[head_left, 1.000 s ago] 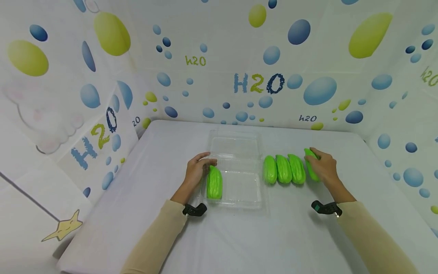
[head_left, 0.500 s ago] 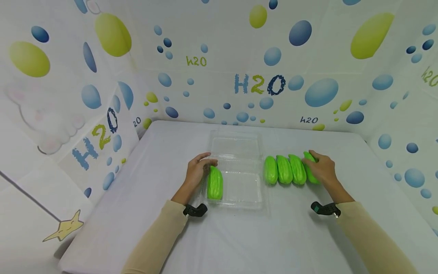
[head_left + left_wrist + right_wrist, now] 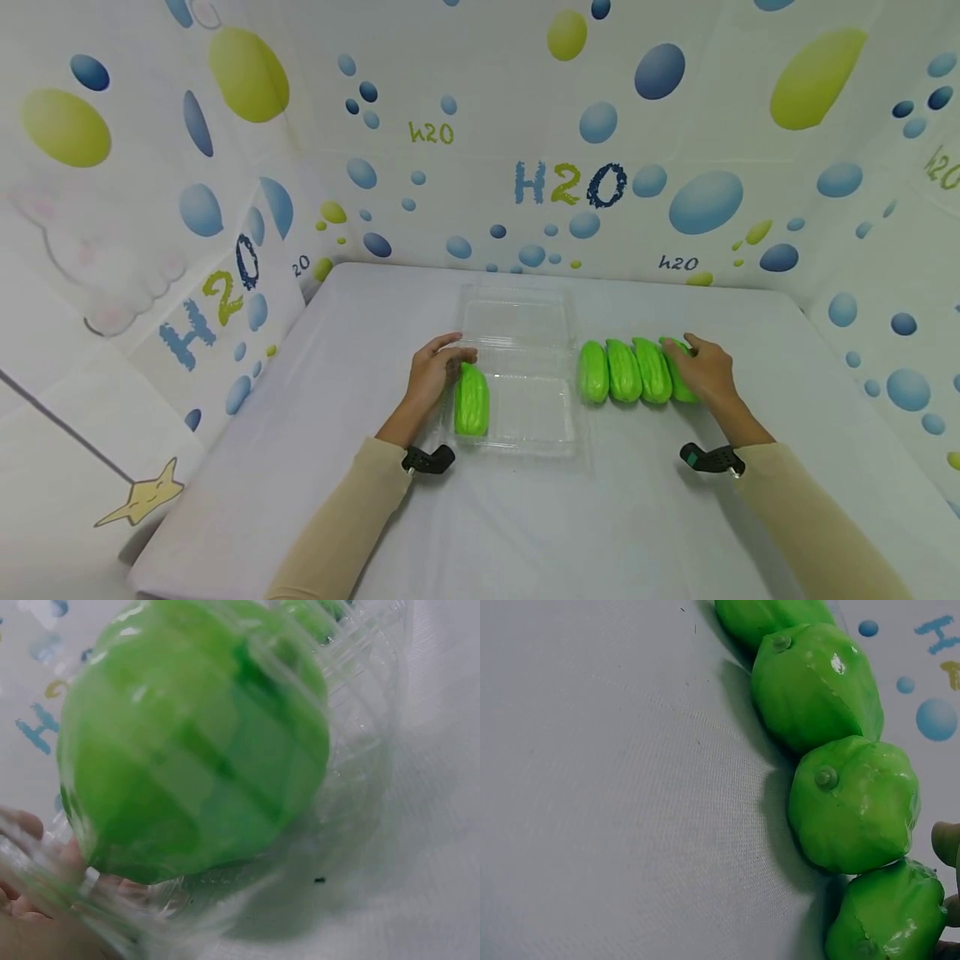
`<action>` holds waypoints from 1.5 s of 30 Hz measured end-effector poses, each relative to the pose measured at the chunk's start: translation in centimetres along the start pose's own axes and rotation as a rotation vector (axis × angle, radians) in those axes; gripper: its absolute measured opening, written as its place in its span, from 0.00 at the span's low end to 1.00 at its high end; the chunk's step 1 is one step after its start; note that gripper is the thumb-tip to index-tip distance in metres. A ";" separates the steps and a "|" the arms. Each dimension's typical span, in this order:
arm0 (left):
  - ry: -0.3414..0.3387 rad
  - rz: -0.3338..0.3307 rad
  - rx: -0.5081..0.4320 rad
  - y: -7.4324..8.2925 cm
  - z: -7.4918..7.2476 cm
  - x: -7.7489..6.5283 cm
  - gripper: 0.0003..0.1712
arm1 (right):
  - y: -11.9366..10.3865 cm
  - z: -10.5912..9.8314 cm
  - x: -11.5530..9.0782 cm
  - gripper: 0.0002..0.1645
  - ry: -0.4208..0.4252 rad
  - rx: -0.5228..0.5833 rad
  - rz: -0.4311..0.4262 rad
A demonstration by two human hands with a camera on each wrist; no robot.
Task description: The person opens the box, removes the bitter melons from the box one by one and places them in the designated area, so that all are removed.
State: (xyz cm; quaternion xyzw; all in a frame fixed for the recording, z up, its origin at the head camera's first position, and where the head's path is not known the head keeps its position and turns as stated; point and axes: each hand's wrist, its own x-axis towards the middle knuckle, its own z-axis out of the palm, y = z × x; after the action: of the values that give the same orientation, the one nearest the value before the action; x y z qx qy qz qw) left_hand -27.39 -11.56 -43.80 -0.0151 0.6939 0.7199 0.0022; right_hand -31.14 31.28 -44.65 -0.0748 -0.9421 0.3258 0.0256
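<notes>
My left hand (image 3: 429, 375) grips the left side of an opened clear plastic clamshell box (image 3: 532, 408). Inside it, against the left wall, lies one bright green ridged gourd (image 3: 472, 404); seen through the plastic, the same gourd (image 3: 195, 750) fills much of the left wrist view. To the right of the box, several similar gourds (image 3: 593, 372) form a tight row. The rightmost gourd (image 3: 678, 385) is held between the thumb and fingers of my right hand (image 3: 708, 367), close beside its neighbour (image 3: 651, 371). In the right wrist view only fingertips (image 3: 951, 844) show at the edge.
The box's lid (image 3: 516, 319) lies folded back, away from me. Everything rests on a white-covered table (image 3: 525, 525), with a patterned cloth wall (image 3: 465, 200) behind. Each wrist carries a black band (image 3: 429, 459).
My right hand has moved left with the rightmost gourd, closing the gap to the row. My left hand, the box and the gourd in it have stayed in place.
</notes>
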 end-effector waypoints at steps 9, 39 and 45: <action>0.001 0.007 0.004 0.1 0.0 -0.1 0.24 | 0.1 0.0 -0.1 0.51 0.003 -0.015 0.018; 0.045 0.021 0.013 -2.8 -0.2 1.9 0.23 | -4.8 0.6 -2.3 0.37 0.246 0.122 -0.161; 0.039 0.027 0.010 -3.2 -0.2 2.2 0.22 | -6.6 2.0 -3.0 0.34 0.218 0.204 -0.205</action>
State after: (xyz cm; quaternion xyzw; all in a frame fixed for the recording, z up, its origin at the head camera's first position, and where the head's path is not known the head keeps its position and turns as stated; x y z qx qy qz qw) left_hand -29.47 -11.64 -47.08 -0.0197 0.6974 0.7161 -0.0212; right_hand -29.22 24.52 -42.16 -0.0104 -0.8986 0.4053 0.1678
